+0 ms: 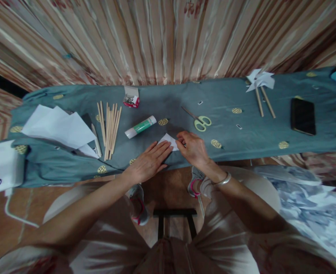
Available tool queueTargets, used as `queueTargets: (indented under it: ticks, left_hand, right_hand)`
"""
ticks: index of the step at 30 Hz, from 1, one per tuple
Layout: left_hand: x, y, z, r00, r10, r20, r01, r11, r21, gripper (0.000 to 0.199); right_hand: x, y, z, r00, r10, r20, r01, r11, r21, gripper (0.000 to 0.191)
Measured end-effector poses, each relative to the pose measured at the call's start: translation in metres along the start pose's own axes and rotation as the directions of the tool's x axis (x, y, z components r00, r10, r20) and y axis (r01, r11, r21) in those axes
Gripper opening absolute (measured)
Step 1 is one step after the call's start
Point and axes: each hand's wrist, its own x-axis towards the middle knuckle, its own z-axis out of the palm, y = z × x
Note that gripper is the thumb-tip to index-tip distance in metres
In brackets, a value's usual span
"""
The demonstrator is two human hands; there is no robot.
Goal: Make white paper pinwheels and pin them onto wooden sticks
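A small folded piece of white paper [169, 140] lies near the front edge of the cloth-covered table. My left hand [149, 161] rests flat on its left part, fingers stretched out. At the paper's right corner, my right hand [193, 148] has its thumb and fingers closed in a pinch. Just behind the hands are a green-and-white glue stick [140, 126] and a pair of scissors [199, 120] with light green handles, neither touched. To the left lie several thin wooden sticks [109, 129] side by side.
White paper sheets [58, 127] lie at the left beside a white device [3, 167] with a cable. A small red box of metal pins [131, 98] stands at the back. On the right are white paper pinwheels [260, 80] on sticks and a black phone [303, 116].
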Motion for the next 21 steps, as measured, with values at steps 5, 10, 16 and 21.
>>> queueTargets:
  ticks: [5, 10, 16, 21]
  left_hand:
    - [-0.001, -0.001, 0.002, 1.0, 0.0, -0.004, 0.0, 1.0, -0.01, 0.061]
    - [-0.001, -0.001, 0.003, 1.0, -0.005, -0.013, 0.004, 1.0, -0.031, 0.062]
    - [0.0, 0.0, 0.002, 1.0, 0.004, -0.004, -0.004, 1.0, 0.01, 0.062]
    - [-0.001, 0.001, -0.001, 1.0, -0.001, 0.005, 0.001, 1.0, -0.007, 0.062]
  right_hand:
    - [0.0, 0.002, 0.001, 1.0, -0.02, 0.011, 0.02, 0.999, 0.026, 0.015]
    - [0.001, 0.005, 0.002, 1.0, -0.026, -0.003, 0.026, 1.0, 0.015, 0.014]
    - [0.0, 0.004, 0.002, 0.998, -0.056, 0.002, 0.056, 0.998, -0.038, 0.016]
    - [-0.009, 0.0, 0.001, 0.996, -0.082, -0.043, 0.081, 0.997, -0.015, 0.022]
